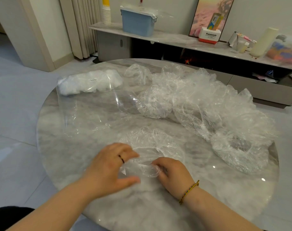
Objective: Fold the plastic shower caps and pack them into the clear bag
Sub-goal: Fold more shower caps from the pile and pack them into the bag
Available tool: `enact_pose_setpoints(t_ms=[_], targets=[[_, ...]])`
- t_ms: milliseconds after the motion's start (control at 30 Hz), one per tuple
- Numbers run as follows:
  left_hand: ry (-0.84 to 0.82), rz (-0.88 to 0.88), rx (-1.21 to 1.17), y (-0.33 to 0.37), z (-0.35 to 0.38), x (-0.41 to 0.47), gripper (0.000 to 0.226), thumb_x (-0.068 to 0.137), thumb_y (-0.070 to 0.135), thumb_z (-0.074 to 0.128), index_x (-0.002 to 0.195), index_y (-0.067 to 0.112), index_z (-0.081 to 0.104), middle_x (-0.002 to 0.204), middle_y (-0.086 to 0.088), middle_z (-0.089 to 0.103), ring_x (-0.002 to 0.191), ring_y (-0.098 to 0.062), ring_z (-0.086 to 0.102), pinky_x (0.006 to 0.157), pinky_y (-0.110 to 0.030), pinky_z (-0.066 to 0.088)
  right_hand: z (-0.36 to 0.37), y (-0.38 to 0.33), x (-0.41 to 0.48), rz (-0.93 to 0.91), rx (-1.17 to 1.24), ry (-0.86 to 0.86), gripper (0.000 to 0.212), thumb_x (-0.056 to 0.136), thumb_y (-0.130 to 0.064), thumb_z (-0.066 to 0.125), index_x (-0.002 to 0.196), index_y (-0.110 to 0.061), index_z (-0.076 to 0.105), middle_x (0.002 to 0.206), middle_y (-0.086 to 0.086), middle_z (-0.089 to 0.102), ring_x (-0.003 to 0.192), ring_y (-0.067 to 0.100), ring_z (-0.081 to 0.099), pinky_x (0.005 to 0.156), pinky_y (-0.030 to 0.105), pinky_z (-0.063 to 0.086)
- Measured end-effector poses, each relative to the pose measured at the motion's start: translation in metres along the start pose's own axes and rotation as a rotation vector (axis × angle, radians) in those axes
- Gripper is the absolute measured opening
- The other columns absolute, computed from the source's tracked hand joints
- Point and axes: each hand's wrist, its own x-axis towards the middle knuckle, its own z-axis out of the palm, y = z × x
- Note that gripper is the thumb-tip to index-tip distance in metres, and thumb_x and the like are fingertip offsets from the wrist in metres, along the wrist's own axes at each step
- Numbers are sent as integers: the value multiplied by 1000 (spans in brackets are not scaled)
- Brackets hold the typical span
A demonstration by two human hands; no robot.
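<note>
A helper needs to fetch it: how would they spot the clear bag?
On the round marble table, look to the far left. The clear bag lies there with a white wad packed in its far end and a small printed label; the loose shower caps to its right are crinkled, unlabelled.

Bare marble runs open along the near and left edges of the round table (61, 164), the widest lane for a reaching hand. At the near middle, the left hand (108, 167) and right hand (172, 174) grip a shower cap (152, 142). The clear bag (91, 114) sprawls over the left half, with folded caps (90, 82) bunched at its far end. A heap of loose shower caps (200, 97) blocks the far and right side, leaving a marble strip between it and the held cap.
</note>
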Motion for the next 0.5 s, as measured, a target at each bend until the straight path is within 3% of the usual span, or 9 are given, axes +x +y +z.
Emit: enact_pose_setpoints(t_ms=[67, 100, 200, 233, 300, 367, 433, 500], targets=[[-133, 121, 71, 2, 16, -7, 52, 68, 68, 43, 106, 33, 52, 105, 15, 54, 96, -3, 46, 83, -16, 34, -1, 1, 0, -14, 23, 27, 46, 78, -35, 36, 97, -10, 68, 89, 4, 68, 75, 8, 51, 65, 9, 34], [-177, 119, 68, 5, 19, -7, 49, 68, 63, 42, 103, 34, 59, 102, 16, 60, 94, -2, 49, 82, -16, 36, -2, 1, -1, -22, 28, 28, 46, 78, -36, 35, 97, -11, 68, 88, 3, 68, 73, 6, 51, 64, 10, 34], [-182, 44, 15, 6, 28, -7, 35, 71, 44, 41, 78, 33, 73, 82, 22, 67, 77, 4, 62, 62, -9, 47, -3, -5, -1, -27, -11, -32, 37, 77, -35, 42, 92, -14, 69, 84, -2, 69, 77, 5, 50, 67, 6, 34], [-211, -18, -45, 9, 22, -4, 37, 72, 42, 40, 77, 31, 74, 85, 24, 67, 78, 7, 61, 62, -7, 48, -3, -2, -1, -76, -99, 9, 30, 75, -33, 47, 85, -17, 70, 77, -6, 68, 79, 7, 49, 68, 6, 32], [-229, -180, -211, -1, 17, -4, 56, 70, 56, 34, 84, 20, 74, 99, 23, 61, 100, 12, 49, 77, -1, 40, -4, 4, -2, -124, -219, 108, 26, 71, -38, 45, 71, -24, 67, 62, -16, 61, 79, 7, 46, 71, 8, 26], [-375, -373, -471, -2, 9, -6, 61, 69, 71, 44, 72, 14, 67, 94, 16, 61, 89, 7, 52, 86, -8, 38, -10, 1, -2, -3, -150, 19, 34, 73, -46, 36, 73, -26, 64, 61, -22, 52, 77, 5, 46, 78, 7, 28], [-371, -502, -639, -5, 4, -3, 34, 83, 47, 61, 59, 24, 65, 77, 18, 68, 77, 3, 61, 82, -12, 43, -16, -1, -2, 153, 68, -116, 20, 87, -35, 45, 70, -30, 54, 62, -18, 50, 65, 2, 48, 70, 6, 34], [-255, -614, -676, -7, 2, 1, 42, 89, 20, 58, 49, 29, 66, 60, 18, 67, 64, 5, 60, 68, -7, 43, -16, -4, 1, 226, 211, -121, 30, 93, -14, 48, 68, -30, 47, 56, -12, 52, 52, -1, 50, 59, 9, 38]])
